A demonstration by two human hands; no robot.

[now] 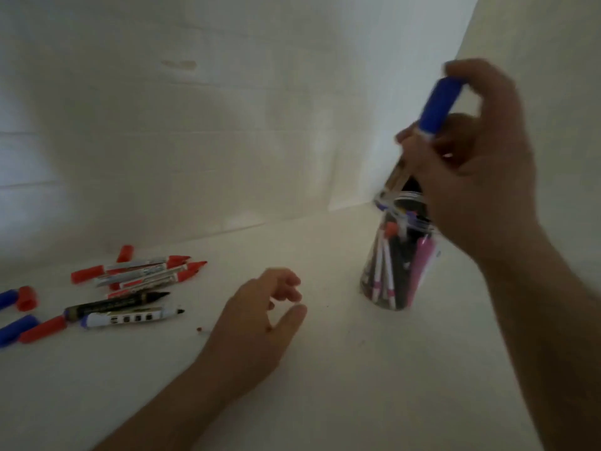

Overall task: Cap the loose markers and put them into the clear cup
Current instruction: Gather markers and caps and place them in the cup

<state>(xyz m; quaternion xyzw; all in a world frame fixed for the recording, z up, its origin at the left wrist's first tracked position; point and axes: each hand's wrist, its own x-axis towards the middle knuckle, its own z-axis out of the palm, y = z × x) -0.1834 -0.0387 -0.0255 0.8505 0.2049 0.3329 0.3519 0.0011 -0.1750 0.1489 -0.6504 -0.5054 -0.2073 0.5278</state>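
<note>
While our right hand (481,177) grips a blue-capped marker (432,118) over the clear cup (400,255), we are mid-drop; next we release it, then our left hand (257,323), fingers loosely curled and empty, reaches the uncapped markers (143,275) on the table (325,385).

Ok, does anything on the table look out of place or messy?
Yes. Uncapped markers lie in a loose pile at the left, tips bare, with red and blue caps scattered beside them. A small dark speck sits near the left hand. The cup stands upright.
</note>
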